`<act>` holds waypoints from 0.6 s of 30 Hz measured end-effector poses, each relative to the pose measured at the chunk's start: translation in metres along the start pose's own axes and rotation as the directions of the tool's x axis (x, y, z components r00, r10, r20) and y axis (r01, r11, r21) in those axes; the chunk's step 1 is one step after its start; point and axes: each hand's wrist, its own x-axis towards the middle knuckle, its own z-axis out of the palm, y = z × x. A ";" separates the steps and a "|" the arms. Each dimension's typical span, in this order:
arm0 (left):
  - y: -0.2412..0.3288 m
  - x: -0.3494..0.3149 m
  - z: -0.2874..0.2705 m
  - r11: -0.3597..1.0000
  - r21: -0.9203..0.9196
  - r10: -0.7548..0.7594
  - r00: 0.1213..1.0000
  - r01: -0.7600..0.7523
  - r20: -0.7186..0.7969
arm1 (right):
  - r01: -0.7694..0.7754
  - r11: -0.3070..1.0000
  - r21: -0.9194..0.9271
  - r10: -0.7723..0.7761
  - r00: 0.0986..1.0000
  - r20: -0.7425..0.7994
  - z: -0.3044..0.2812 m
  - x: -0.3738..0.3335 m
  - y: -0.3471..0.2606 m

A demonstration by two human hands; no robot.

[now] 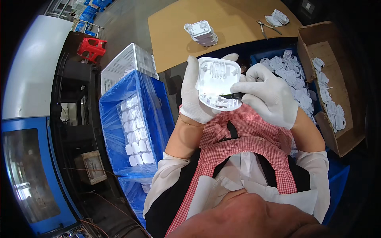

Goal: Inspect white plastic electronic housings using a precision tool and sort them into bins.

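A white plastic housing (212,81), squarish with rounded corners, is held up in front of my chest with its ribbed inner side facing me. My left hand (192,97), in a white glove, is closed round its left edge. My gloved right hand (272,95) grips a slim black-handled tool (238,95) with a thin tip. The tip reaches inside the housing near its lower edge, beside small moulded details. Whether it touches the plastic I cannot tell. My right fingers hide part of the handle.
A stack of white housings (206,39) stands on the brown tabletop (170,31), with pliers (262,29) and loose white parts (278,18) farther right. White pieces (291,75) fill a blue container beside a cardboard box (323,45). At left are a blue-lined bin (113,109) and a red stool (92,48).
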 end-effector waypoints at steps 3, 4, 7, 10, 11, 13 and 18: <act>0.000 0.001 0.002 1.000 0.020 -0.007 1.000 0.007 -0.016 | 0.003 1.000 -0.009 -0.003 1.000 0.010 -0.002 0.001 0.001; -0.001 0.002 0.003 1.000 0.029 -0.004 0.999 0.005 -0.034 | 0.001 1.000 -0.009 -0.001 1.000 0.010 -0.002 0.000 0.002; -0.001 0.002 0.001 0.999 0.045 -0.016 0.999 0.018 -0.042 | -0.009 1.000 0.000 0.009 1.000 0.015 -0.003 0.000 0.002; 0.000 0.001 -0.003 0.998 0.063 -0.021 0.999 0.023 -0.033 | -0.032 0.999 -0.034 0.033 0.999 0.042 -0.001 0.001 -0.001; -0.001 0.002 -0.001 0.998 0.064 -0.023 0.999 0.025 -0.037 | -0.028 0.999 -0.044 0.029 0.999 0.032 -0.001 0.000 0.000; -0.001 0.002 0.004 0.994 0.105 0.048 0.998 -0.042 -0.052 | -0.025 0.998 -0.050 0.026 0.999 0.022 -0.001 0.001 0.001; -0.003 -0.002 0.009 0.992 0.077 0.107 0.994 -0.104 -0.033 | -0.062 0.997 -0.053 0.063 0.998 0.001 0.001 0.000 -0.006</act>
